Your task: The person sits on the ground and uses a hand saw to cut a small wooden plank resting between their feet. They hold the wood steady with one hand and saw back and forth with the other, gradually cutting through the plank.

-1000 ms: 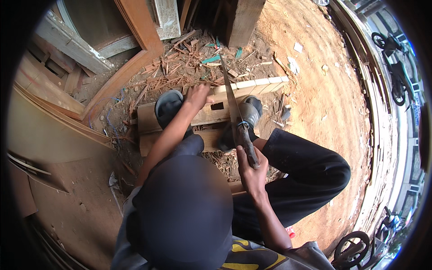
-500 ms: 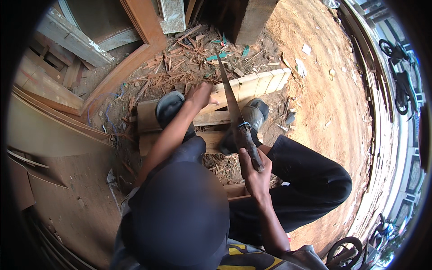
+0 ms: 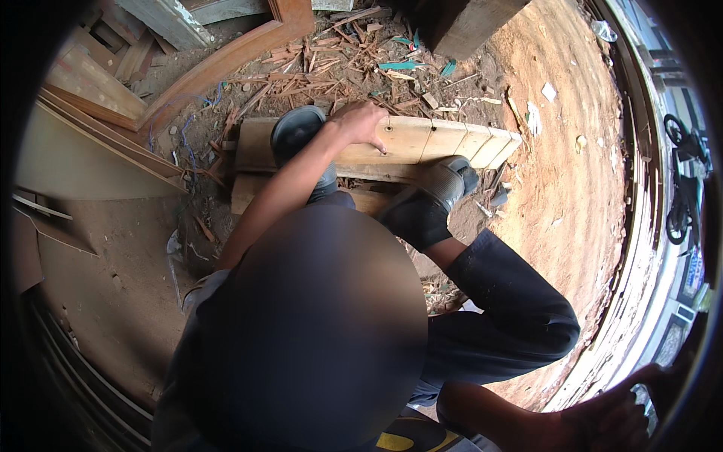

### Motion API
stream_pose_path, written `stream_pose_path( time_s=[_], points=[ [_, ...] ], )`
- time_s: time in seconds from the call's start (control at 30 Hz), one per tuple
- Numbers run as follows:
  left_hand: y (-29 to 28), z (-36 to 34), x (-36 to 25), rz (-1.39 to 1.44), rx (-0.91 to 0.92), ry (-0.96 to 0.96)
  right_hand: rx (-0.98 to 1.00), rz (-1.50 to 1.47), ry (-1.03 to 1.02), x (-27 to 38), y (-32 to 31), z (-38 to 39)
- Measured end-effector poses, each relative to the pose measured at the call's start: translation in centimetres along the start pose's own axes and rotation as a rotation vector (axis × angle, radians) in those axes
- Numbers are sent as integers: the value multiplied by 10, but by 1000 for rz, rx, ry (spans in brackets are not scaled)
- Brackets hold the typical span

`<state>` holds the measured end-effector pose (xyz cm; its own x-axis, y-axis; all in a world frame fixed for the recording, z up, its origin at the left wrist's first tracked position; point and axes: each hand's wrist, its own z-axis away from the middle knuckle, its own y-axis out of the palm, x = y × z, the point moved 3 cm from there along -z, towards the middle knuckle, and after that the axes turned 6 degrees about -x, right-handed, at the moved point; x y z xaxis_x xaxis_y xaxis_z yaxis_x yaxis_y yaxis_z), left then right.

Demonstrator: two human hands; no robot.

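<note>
My left hand (image 3: 360, 123) grips a pale wooden plank (image 3: 444, 141) at its far edge, with the thumb spread across the face. Several dark lines cross the plank toward its right end. My left shoe (image 3: 299, 129) presses on the plank's left part, and the right shoe (image 3: 444, 181) is against its near side. Another board (image 3: 245, 193) lies closer to me, partly covered by my leg. At the lower right my right hand (image 3: 621, 410) is raised close to the view, dark and blurred; its fingers cannot be made out. No saw shows now.
Wood splinters (image 3: 331, 64) litter the ground beyond the plank. A wooden post (image 3: 478, 30) stands at the far side. Leaning frames (image 3: 218, 71) and sheets (image 3: 98, 162) line the left. Sandy ground (image 3: 557, 181) stretches right, toward parked motorbikes (image 3: 681, 181).
My right hand has swung from the middle to the lower right, and the saw it held has gone out of sight. The left hand stays on the plank. The whole view has shifted.
</note>
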<state>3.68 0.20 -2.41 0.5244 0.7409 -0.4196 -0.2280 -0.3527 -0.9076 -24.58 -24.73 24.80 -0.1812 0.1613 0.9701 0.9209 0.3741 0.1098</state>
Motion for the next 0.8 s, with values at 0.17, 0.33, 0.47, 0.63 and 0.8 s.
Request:
stream_pose_path(
  time_s=[0.17,0.33,0.47,0.63,0.8],
  points=[
    [2,-1,-5,-6,13,3,-44,-32,-61,10,-7,-10],
    [-2,-6,-5,-20,51,7,-75,-40,-86,15,-16,-15],
    [-3,-2,-4,-13,54,8,-100,-46,-87,17,-18,-15],
    [-4,2,-2,-32,50,-14,-134,-47,-83,21,-20,-18],
    [12,6,3,-35,-61,-64,-208,-59,4,21,-17,-10]
  ],
)
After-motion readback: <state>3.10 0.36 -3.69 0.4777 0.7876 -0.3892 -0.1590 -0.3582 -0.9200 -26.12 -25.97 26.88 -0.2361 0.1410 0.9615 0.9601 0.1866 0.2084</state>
